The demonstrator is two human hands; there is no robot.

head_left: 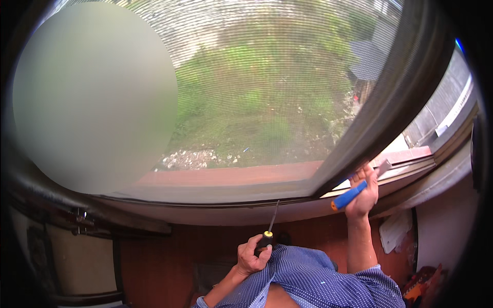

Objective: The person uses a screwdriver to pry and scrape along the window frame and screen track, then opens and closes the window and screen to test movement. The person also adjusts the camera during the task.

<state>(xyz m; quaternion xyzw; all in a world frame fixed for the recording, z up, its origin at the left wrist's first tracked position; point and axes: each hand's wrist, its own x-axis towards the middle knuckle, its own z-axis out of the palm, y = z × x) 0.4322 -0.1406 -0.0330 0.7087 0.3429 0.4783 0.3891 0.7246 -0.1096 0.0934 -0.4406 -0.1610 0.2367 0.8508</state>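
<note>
My left hand [251,255] is closed round the black and yellow handle of a screwdriver [266,241]. The thin shaft slants up, and its tip is at the lower edge of the window screen frame [231,204]. Farther right, my right hand [363,197] holds a tool with a blue handle and orange butt [350,195]; a pale flat end shows beyond the thumb, its exact kind unclear. Some fingers of that hand reach up to the dark upright side [380,118] of the screen frame, at its lower corner. Whether they touch it is hard to tell.
Fine mesh [267,92] fills most of the window, with grass and rubble outside. On the right is an open gap above the sill track [405,167]. Dark furniture [144,226] stands at left. A white board [395,231] and an orange-red item [418,287] lie low at right.
</note>
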